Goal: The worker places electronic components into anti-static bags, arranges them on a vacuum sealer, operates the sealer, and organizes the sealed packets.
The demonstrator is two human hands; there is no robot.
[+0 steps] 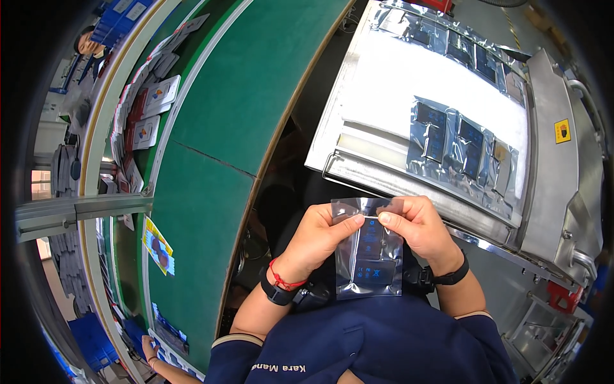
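In front of my body I hold up a see-through, grey-tinted plastic bag (343, 275). Inside it lies a flat black L-shaped piece, perhaps a battery pack (371, 246), with pale blue print. My left hand (320, 235) pinches the bag's upper left part between thumb and fingers. On the upper right part, my right hand (422, 232) does the same, the two thumbs nearly meeting near the top. Beyond my right hand, similar filled bags (455, 144) lie side by side on the white bed (377, 83) of a metal machine.
The machine's thick metal lid or frame (555, 147) stands at the right. More filled bags (460, 48) lie along the bed's far edge. At left runs a green worktop (211, 147), with a rack of cards and packages (150, 105) beyond. Another person's hand (151, 349) rests at lower left.
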